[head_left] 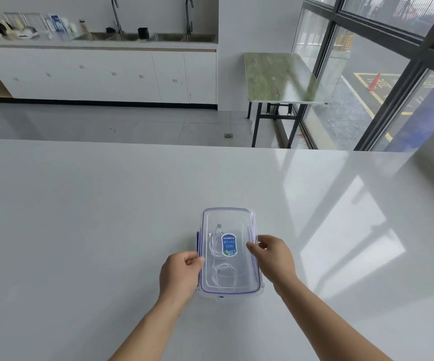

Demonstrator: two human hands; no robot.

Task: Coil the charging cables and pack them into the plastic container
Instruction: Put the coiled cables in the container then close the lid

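The plastic container is found low in the middle of the frame, set flat on the white bench, and it is flanked by both hands, one on each long side. Its long axis runs up the frame, away from the person and tilted only slightly, so the two long rims are presented squarely to the hands. The lid is seated on top. Through it the charging cables are seen in white loops: one bundle toward the far end beside a blue oval label, another toward the near end.

The left hand is curled against the left rim, thumb and fingers pinched on the edge just below a blue side clip that is seen standing out from the wall. The right hand is curled on the right rim a little farther up the frame, fingertips laid on the lid edge. Neither hand is favoured by position; each is already in touch with its own side.

The packing is judged done, and closing is judged to be the step in hand — the side clips are what the coming move is expected to turn on, pressed inward from left and right. Whether the right clip is fastened cannot be told.

The bench is glossy and pale, with window bars mirrored across its right half. Beyond it a grey tiled floor is seen, with white cupboards and sinks at the upper left, a small green-topped side table at the upper middle, and a tall dark-framed window at the upper right.
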